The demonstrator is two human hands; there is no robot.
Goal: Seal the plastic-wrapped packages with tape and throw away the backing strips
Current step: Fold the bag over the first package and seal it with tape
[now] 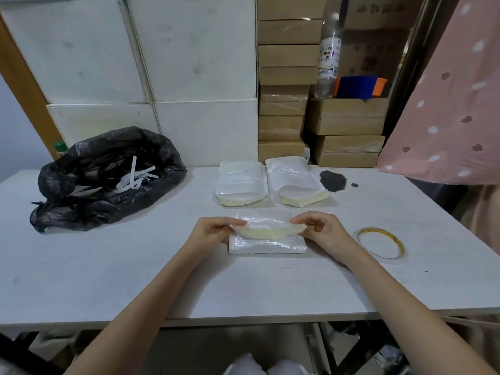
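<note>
Both forearms reach in, left hand (213, 230) and right hand (322, 230) each pinching an end of the near package (266, 240) on the worktop (108, 280), each grip curled onto its flap, likely folding it for taping. Two more packages (270, 182) wait beyond; one tape roll (381, 244) right, one black bag (105, 177) of strips far left.

Little print can be read. The label of the clear plastic bottle (328, 54), at about one o'clock from the packages and standing on a stack of cardboard boxes, carries coloured characters and a dark vertical line of script, too small and blurred to make out. The brown cardboard boxes (377, 28) behind it, toward two o'clock, bear large dark printed characters that are faint and shadowed; none of them can be told letter by letter.
</note>
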